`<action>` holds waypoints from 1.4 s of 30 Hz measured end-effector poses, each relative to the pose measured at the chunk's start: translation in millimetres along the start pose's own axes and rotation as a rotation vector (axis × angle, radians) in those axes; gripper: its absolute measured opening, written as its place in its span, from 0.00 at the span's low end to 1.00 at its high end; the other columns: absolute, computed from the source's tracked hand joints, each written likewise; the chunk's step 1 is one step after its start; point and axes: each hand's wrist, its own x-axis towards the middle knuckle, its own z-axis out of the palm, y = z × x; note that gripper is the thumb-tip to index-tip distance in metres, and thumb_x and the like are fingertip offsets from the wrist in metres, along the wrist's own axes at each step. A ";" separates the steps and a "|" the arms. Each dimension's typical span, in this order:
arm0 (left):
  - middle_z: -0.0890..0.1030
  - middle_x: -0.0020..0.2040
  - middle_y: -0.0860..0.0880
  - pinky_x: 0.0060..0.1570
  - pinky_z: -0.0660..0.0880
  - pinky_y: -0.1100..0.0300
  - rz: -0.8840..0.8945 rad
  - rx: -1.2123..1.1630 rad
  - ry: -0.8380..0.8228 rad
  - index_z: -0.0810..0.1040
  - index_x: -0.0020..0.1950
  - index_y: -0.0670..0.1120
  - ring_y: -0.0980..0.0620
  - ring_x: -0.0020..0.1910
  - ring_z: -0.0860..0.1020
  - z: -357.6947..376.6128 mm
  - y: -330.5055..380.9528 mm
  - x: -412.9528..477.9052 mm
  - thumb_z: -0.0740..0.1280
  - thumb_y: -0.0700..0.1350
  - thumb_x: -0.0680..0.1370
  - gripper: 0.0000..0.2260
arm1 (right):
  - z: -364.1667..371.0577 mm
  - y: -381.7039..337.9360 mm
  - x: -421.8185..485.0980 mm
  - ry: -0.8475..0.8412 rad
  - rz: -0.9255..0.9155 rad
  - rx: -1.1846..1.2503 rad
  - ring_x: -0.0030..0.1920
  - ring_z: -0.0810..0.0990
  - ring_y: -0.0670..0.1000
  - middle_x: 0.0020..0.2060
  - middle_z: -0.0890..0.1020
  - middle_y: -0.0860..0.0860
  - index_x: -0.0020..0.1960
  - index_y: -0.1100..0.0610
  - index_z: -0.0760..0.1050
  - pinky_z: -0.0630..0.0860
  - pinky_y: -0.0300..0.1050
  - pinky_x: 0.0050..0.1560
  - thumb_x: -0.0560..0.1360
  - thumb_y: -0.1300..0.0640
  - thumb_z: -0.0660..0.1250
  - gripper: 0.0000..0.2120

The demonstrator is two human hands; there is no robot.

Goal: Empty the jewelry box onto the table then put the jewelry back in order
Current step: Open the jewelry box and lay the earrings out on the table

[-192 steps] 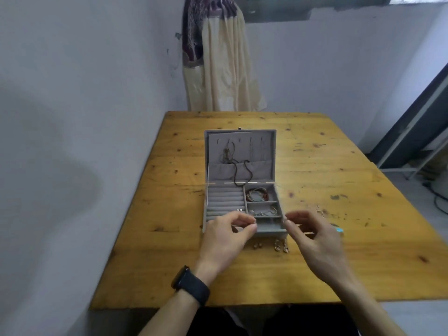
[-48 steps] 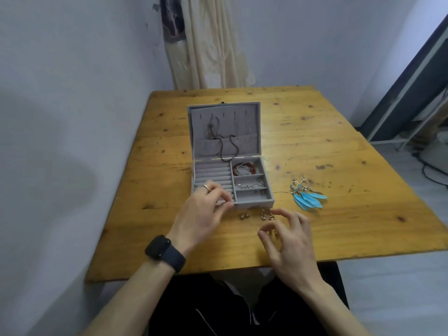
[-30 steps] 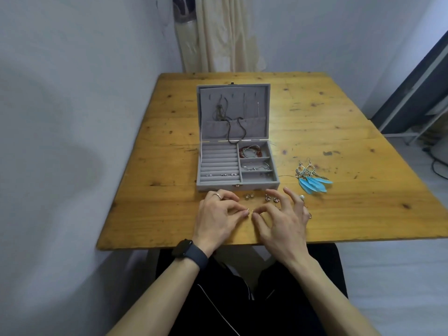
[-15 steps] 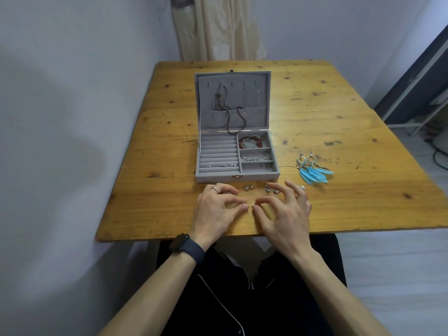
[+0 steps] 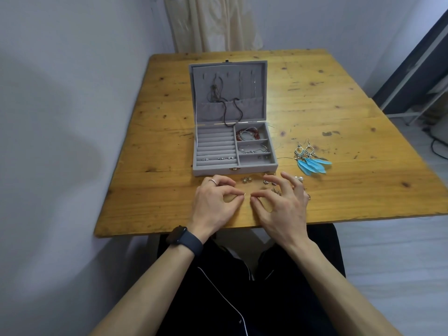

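Observation:
The grey jewelry box (image 5: 197, 151) lies open on the wooden table (image 5: 339, 112), its lid standing with a dark cord necklace (image 5: 226, 110) hanging from it. Small studs (image 5: 219, 158) sit in its ring rolls, and bracelets (image 5: 248, 134) fill the right compartments. In front of the box, my left hand (image 5: 214, 204) pinches a tiny earring (image 5: 244, 195) between thumb and forefinger. My right hand (image 5: 282, 204) pinches something very small right beside it; what it is I cannot make out. Loose small earrings (image 5: 247, 179) lie between my hands and the box.
A pair of blue feather earrings (image 5: 309, 161) lies right of the box. A pearl earring (image 5: 300, 178) rests by my right fingers. A wall stands close on the left, a curtain (image 5: 213, 23) hangs behind the table, and a dark frame is at far right.
My hands came off the box and met over the table's near edge, fingertips almost touching. Over the last half second they have barely moved.

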 end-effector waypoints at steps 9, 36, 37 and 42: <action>0.80 0.50 0.61 0.53 0.68 0.55 0.004 0.120 0.004 0.87 0.46 0.58 0.56 0.54 0.72 4.0 7.7 0.2 0.74 0.55 0.73 0.04 | 2.6 -2.4 2.2 0.031 0.012 0.006 0.72 0.65 0.54 0.62 0.79 0.45 0.45 0.45 0.85 0.65 0.57 0.62 0.74 0.44 0.69 0.08; 0.79 0.50 0.61 0.53 0.75 0.60 0.017 -0.043 0.008 0.85 0.52 0.57 0.59 0.54 0.76 -28.9 -3.9 3.9 0.74 0.49 0.74 0.08 | -9.0 -11.7 14.5 0.085 -0.023 0.080 0.70 0.66 0.52 0.60 0.79 0.42 0.46 0.42 0.84 0.67 0.60 0.61 0.72 0.48 0.76 0.04; 0.80 0.51 0.60 0.53 0.76 0.60 0.022 -0.034 0.052 0.85 0.53 0.56 0.59 0.53 0.77 -37.4 -7.2 8.8 0.74 0.48 0.75 0.08 | -11.0 -15.4 20.7 0.102 -0.039 0.094 0.70 0.67 0.52 0.59 0.79 0.43 0.47 0.43 0.84 0.67 0.58 0.60 0.72 0.48 0.76 0.04; 0.79 0.54 0.56 0.51 0.72 0.63 -0.074 0.053 0.159 0.83 0.55 0.55 0.56 0.55 0.76 -69.5 -28.6 45.0 0.70 0.47 0.77 0.08 | -6.9 -42.6 61.7 0.040 -0.121 0.032 0.67 0.67 0.52 0.59 0.80 0.44 0.51 0.44 0.83 0.69 0.52 0.58 0.74 0.46 0.72 0.07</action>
